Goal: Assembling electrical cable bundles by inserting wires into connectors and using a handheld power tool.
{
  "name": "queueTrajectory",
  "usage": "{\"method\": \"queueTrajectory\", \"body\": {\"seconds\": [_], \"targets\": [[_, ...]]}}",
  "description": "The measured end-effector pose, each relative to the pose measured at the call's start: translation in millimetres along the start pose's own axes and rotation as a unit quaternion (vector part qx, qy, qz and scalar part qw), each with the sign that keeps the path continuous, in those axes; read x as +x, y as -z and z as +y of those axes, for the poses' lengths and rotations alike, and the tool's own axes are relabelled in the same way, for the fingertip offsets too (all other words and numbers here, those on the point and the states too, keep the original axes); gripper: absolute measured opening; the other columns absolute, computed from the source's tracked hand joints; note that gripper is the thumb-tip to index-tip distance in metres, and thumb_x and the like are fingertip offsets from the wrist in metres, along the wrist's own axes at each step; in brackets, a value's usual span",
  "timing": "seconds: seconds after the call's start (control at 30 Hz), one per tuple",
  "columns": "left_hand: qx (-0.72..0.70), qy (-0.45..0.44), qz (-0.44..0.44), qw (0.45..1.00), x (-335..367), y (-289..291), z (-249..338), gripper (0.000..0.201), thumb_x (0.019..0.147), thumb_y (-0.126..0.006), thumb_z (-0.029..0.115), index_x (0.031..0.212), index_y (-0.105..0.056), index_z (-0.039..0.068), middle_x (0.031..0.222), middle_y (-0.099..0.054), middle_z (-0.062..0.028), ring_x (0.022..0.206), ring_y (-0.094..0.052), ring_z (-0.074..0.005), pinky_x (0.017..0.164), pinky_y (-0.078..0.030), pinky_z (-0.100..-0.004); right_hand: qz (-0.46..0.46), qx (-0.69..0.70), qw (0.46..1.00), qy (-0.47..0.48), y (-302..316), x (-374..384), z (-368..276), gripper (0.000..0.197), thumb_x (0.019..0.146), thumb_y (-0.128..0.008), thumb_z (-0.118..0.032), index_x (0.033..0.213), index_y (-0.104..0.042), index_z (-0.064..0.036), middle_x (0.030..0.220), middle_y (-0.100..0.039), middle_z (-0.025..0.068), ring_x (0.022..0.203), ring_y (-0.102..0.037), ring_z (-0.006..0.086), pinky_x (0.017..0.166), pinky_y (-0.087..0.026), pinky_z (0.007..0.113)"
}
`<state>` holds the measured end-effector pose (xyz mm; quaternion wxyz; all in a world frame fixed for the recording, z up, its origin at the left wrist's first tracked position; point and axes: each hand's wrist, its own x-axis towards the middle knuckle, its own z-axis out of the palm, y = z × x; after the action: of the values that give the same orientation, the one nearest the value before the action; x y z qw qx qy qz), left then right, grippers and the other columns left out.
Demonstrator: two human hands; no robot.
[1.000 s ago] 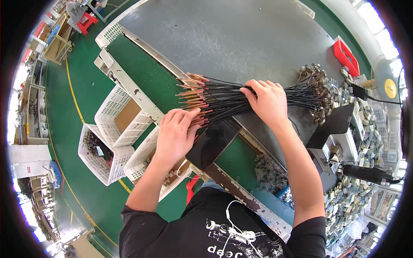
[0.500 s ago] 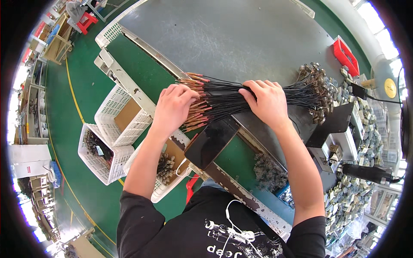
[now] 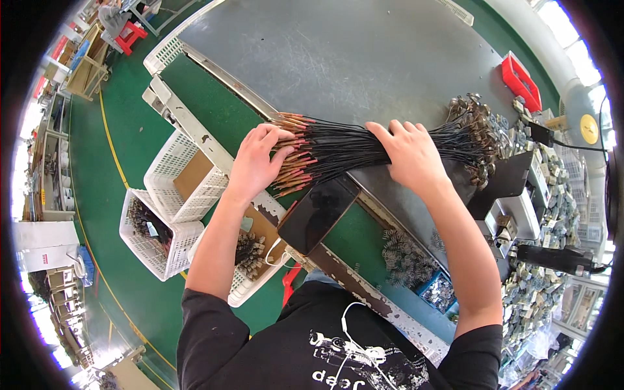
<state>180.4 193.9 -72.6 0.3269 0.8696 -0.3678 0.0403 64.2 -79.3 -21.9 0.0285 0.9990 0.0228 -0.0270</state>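
A thick bundle of black cables point(image 3: 348, 144) lies across the near edge of the metal table. Its copper-coloured ends with pink and red tips point(image 3: 296, 159) fan out at the left, and metal fittings point(image 3: 471, 123) cluster at the right. My left hand point(image 3: 257, 162) curls against the copper ends, thumb and fingers slightly apart around some of them. Over the middle of the bundle rests my right hand point(image 3: 413, 153), its fingers bent over the far side; its palm hides the cables beneath. A dark phone point(image 3: 318, 214) with a white cord lies just below the bundle.
White plastic crates point(image 3: 156, 240) with parts stand at the lower left. A black and white device point(image 3: 513, 214) sits at the right beside heaped metal parts point(image 3: 552, 214). Loose springs point(image 3: 406, 260) and a blue box point(image 3: 439, 292) lie nearer. A red basket point(image 3: 520, 84) stands far right.
My right hand has shifted slightly right along the bundle, its thumb moving up toward the far side. My left thumb and fingers have spread a little at the copper ends.
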Motion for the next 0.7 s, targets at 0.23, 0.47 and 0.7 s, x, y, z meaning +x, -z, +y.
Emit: {"method": "queueTrajectory", "body": {"seconds": [0.23, 0.47, 0.7], "targets": [[-0.109, 0.035, 0.012, 0.993, -4, 15, -3, 0.023, 0.091, -0.067, 0.017, 0.112, -0.067, 0.009, 0.119, -0.062, -0.0096, 0.117, -0.058, -0.0272, 0.1, -0.045, -0.036, 0.066, 0.025, 0.997, 0.013, -5, 3, 13, 0.035, 0.069, -0.073, -0.007, 0.098, -0.054, -0.0083, 0.08, -0.064, 0.01, 0.083, -0.066, 0.0311, 0.075, -0.051, 0.042], [-0.328, -0.047, 0.439, 0.835, 3, 93, 21, 0.032, 0.103, -0.05, 0.027, 0.124, -0.055, 0.002, 0.132, -0.056, -0.0154, 0.118, -0.055, -0.0261, 0.098, -0.044, -0.0398, 0.263, 0.304, 0.914, -0.052, 111, -2, 27, 0.027, 0.084, -0.067, -0.011, 0.108, -0.057, -0.0078, 0.074, -0.062, 0.0114, 0.062, -0.064, 0.0285, 0.063, -0.05, 0.037], [-0.244, -0.207, 0.011, 0.947, 27, 61, 157, 0.037, 0.085, -0.073, 0.009, 0.121, -0.064, 0.008, 0.132, -0.059, -0.0148, 0.121, -0.057, -0.0316, 0.1, -0.046, -0.0386, 0.337, 0.733, 0.579, -0.116, 143, -42, 18, 0.023, 0.092, -0.07, -0.014, 0.104, -0.053, -0.0053, 0.055, -0.044, -0.0008, 0.045, -0.043, 0.0113, 0.048, -0.036, 0.028]]}}
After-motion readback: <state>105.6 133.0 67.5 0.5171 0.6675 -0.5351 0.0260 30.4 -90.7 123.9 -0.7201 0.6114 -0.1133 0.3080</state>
